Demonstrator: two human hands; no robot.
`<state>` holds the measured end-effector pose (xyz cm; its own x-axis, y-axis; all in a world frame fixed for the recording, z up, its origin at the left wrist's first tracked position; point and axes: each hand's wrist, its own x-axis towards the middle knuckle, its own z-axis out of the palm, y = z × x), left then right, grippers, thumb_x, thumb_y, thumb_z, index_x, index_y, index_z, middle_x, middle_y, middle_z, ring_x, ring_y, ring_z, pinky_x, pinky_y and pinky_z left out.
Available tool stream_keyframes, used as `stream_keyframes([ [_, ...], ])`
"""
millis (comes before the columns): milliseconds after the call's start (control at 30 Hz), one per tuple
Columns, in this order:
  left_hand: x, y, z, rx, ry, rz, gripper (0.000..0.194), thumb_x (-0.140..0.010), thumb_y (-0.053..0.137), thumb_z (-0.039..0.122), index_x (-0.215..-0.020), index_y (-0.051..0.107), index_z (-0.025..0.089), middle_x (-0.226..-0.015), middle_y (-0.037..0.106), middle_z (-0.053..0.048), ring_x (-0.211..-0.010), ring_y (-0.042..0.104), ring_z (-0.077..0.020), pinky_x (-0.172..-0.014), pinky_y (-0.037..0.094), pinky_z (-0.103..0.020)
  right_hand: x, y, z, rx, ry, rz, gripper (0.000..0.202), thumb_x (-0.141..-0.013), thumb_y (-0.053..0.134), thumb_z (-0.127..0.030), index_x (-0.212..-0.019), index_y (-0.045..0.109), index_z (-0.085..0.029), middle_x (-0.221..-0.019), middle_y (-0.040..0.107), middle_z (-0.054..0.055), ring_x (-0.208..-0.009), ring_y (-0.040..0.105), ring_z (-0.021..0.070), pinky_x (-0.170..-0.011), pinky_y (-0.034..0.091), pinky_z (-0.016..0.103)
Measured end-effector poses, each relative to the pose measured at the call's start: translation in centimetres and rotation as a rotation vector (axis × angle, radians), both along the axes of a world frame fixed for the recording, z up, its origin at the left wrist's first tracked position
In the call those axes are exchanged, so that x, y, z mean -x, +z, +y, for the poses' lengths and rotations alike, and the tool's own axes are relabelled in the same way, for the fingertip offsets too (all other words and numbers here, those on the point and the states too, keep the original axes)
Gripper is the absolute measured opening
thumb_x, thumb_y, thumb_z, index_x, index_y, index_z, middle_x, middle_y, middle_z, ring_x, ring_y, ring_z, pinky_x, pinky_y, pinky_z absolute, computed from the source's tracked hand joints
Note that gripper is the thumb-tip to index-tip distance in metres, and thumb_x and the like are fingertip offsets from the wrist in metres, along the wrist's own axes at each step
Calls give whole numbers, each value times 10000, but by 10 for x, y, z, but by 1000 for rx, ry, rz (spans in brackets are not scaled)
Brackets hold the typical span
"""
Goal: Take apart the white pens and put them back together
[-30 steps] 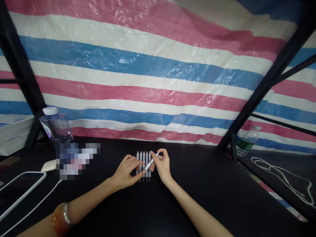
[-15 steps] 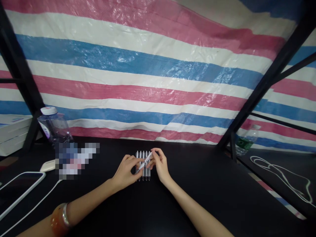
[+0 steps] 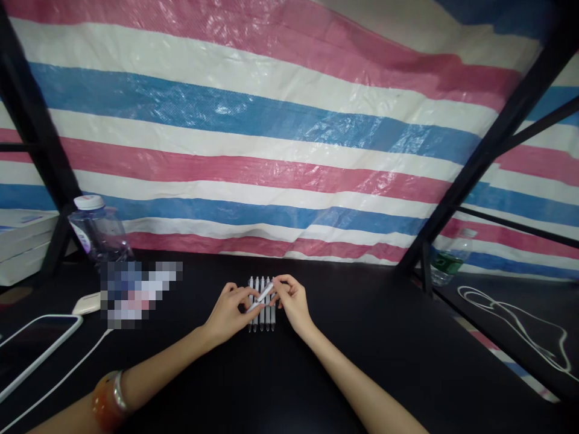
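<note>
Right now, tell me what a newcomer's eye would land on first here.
Probably the red, white and blue striped sheet, filling the view behind the black table. Next, near the table's middle, the left hand and right hand hold a white pen, slanted over a row of pens. An orange bangle on the left forearm stands out at lower left.

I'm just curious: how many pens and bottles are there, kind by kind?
Pens: 6 (5 row pens on the table, plus 1 held pen between the left hand and right hand)
Bottles: 2 (white-capped bottle, green-labelled bottle)
Total: 8
</note>
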<state>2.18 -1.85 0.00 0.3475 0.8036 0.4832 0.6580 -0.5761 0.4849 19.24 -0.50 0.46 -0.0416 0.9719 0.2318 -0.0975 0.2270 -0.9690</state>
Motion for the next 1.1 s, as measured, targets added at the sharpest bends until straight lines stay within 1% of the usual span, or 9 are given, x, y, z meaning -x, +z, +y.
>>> stream_keyframes([
  [100,1,1,1,20,69,11,247,-808,496,439,-778,600,217,-494,542,52,-540,491,-133,-755,323,-325,0,0,0,-3,-22,-14,335,-767,573,-488,-848,542,-165,-683,673,38,-428,575,107,-335,298,162],
  [200,1,2,2,41,188,-1,255,-796,504,454,-745,592,220,-487,556,47,-555,510,-148,-763,309,-335,-2,-4,3,-34,-99,-18,330,-791,539,-487,-875,546,-167,-718,673,45,-444,564,99,-346,318,165],
  [267,3,2,4,76,257,-5,253,-786,510,455,-717,589,224,-488,570,42,-578,533,-163,-764,294,-346,-5,-7,7,-52,-160,-31,330,-784,542,-488,-868,557,-170,-705,662,36,-455,552,98,-354,332,169],
  [433,7,4,10,124,352,35,291,-768,514,448,-594,564,220,-523,599,13,-699,561,-214,-743,258,-353,-11,-15,13,-35,-240,-82,307,-765,554,-471,-830,583,-173,-674,644,22,-476,524,105,-379,351,182],
  [633,14,0,16,141,367,98,319,-767,509,448,-553,555,216,-513,590,-7,-724,525,-234,-729,241,-366,-15,-27,19,-77,-290,-207,251,-791,529,-404,-832,637,-182,-670,646,19,-558,543,132,-525,428,227],
  [733,15,-4,20,152,372,114,315,-770,506,431,-550,559,212,-532,590,-16,-729,518,-237,-733,250,-368,-16,-31,21,-71,-298,-246,255,-785,522,-389,-848,665,-187,-660,649,13,-550,543,138,-547,431,243],
  [833,15,-7,23,147,374,135,334,-783,489,436,-549,554,206,-558,591,-27,-734,512,-238,-734,258,-373,-16,-31,21,-61,-299,-266,254,-773,528,-373,-857,684,-191,-667,661,14,-551,550,146,-556,427,253],
  [967,14,-12,24,123,357,171,345,-800,467,421,-545,530,196,-612,592,-36,-743,500,-233,-733,265,-374,-15,-28,20,-57,-307,-269,240,-753,539,-357,-838,699,-200,-673,672,24,-620,588,179,-623,451,289],
  [1100,13,-15,25,110,336,203,355,-825,428,388,-545,514,187,-651,580,-46,-766,493,-233,-721,264,-368,-15,-27,20,-55,-325,-301,246,-749,534,-342,-847,705,-195,-699,682,34,-644,598,190,-664,460,312],
])
